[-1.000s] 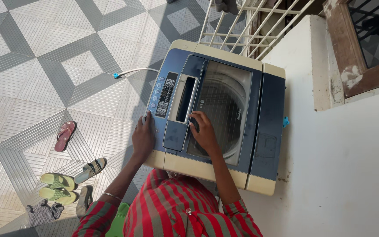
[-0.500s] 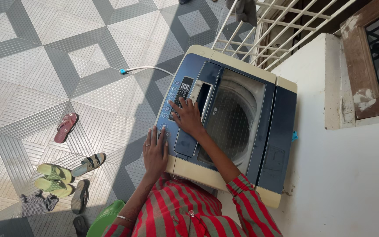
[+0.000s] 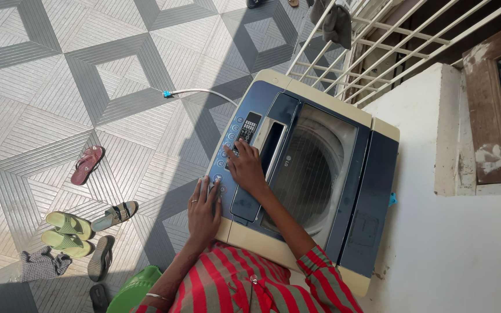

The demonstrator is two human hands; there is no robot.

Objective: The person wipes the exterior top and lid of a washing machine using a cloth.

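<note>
One top-loading washing machine point(image 3: 320, 168), cream-edged with a dark blue top and a see-through lid, is standing against the white wall point(image 3: 465, 243), just below the white metal railing point(image 3: 378, 40). Wide patterned grey floor point(image 3: 59, 87) is lying open to the machine's left, crossed by a white hose point(image 3: 195, 91). Near the machine's lower left, sandals point(image 3: 68, 232) are lying scattered. On the machine's dark rectangular control panel point(image 3: 234, 145), the right hand point(image 3: 246, 167) is pressing with fingers extended, gripping nothing. The left hand point(image 3: 204, 211) is resting flat and open on the machine's front corner.
</note>
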